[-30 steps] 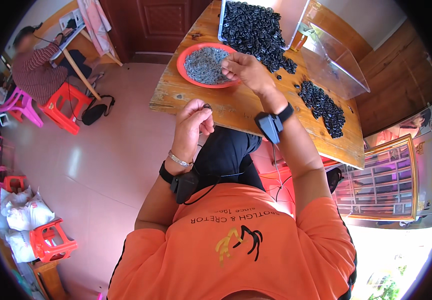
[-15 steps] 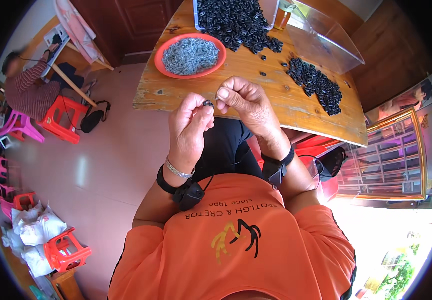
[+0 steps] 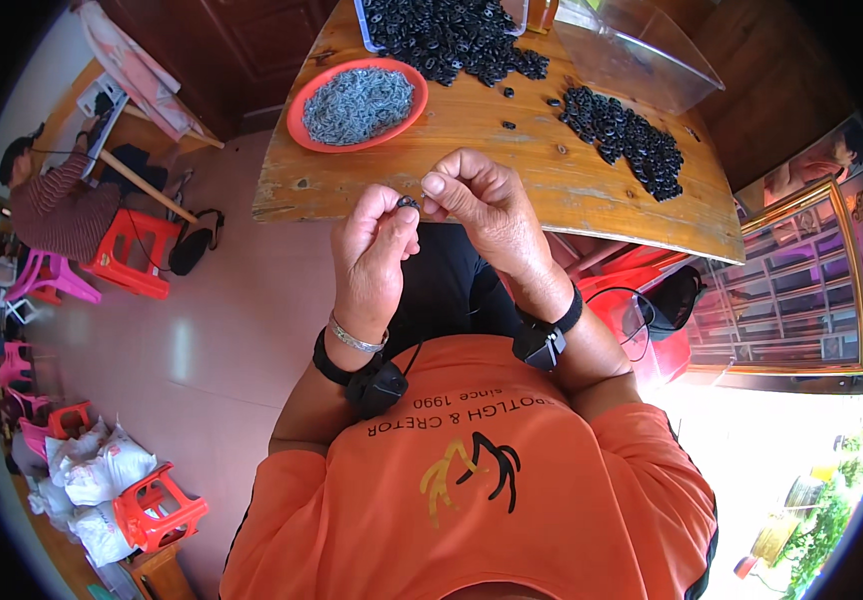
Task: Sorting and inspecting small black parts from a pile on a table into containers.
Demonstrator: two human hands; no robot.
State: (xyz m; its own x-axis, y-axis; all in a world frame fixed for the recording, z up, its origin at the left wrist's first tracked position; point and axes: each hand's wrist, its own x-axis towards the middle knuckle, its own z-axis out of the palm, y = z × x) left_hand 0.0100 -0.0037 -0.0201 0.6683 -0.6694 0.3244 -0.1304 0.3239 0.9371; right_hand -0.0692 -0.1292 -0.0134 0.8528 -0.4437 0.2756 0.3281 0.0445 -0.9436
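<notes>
Just past the near table edge, my left hand [image 3: 370, 258] pinches a small black plastic piece [image 3: 408, 202] between thumb and forefinger. It looks like the black oval pieces heaped on the table. Close beside it, my right hand [image 3: 492, 212] has thumb and forefinger pressed together at the black piece's right side. Whatever lies between those fingertips is too small to make out. Beyond my left hand, an orange-red dish [image 3: 297, 118] holds many small grey metal pieces [image 3: 360, 105]. A loose heap of black pieces [image 3: 624, 138] lies on the table farther right.
The wooden table [image 3: 492, 165] carries a bin spilling black pieces [image 3: 442, 40] and a clear plastic box [image 3: 642, 60]. A person [image 3: 57, 205] in a striped top sits at far left by a red stool [image 3: 135, 250]. White bags [image 3: 102, 470] stand lower left; a gold-framed panel [image 3: 792, 290] is at right.
My view has shifted slightly, so the table and dish sit a little higher and farther left. My fingertips have come a little closer together; both pinches stay closed.
</notes>
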